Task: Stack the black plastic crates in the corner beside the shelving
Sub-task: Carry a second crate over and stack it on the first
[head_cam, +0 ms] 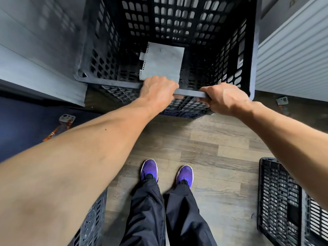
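Both hands (pixel 157 91) gripping black crate (pixel 110 85) rim, no legible writing

You stood on a wood-plank floor (pixel 204 139), your two purple shoes (pixel 149 169) side by side near the bottom middle. Far ahead, a tall black crate (pixel 177 110) rested on it in the corner. Another black crate (pixel 284 201) lay near right, a third (pixel 92 219) near left. A small packet (pixel 61 126) lay at left, and a small grey tag (pixel 281 100) at far right.
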Demonstrator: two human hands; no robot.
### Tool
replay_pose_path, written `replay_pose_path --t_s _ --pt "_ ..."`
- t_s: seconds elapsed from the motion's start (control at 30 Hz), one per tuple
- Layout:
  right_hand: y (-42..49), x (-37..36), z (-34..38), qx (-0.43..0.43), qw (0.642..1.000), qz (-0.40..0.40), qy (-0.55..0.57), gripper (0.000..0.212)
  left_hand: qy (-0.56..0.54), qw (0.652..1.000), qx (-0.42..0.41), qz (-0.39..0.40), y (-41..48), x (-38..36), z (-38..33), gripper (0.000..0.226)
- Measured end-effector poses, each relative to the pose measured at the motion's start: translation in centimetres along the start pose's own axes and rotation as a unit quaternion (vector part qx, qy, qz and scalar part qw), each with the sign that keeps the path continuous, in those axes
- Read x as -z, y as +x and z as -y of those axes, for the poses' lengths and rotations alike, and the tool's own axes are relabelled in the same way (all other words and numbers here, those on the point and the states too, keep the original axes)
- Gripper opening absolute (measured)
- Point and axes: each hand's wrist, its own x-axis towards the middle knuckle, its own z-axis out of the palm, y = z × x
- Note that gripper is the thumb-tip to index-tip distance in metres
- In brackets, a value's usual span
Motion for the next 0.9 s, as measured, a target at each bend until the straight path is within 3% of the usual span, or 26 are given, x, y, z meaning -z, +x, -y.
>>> replay_pose_path --t_s 0.37,0.9 --pt "-0.1 -0.3 -1.3 0.013 0.999 -0.017 -0.025 0.011 0.014 0.998 -0.057 -0.037 0.9 -1.2 0.2 0.011" --pt "-0.2 -0.6 -1.5 0.008 1.0 0.0 -0.014 0.007 0.032 0.997 -0.055 -0.048 0.6 -1.4 -0.1 0.019"
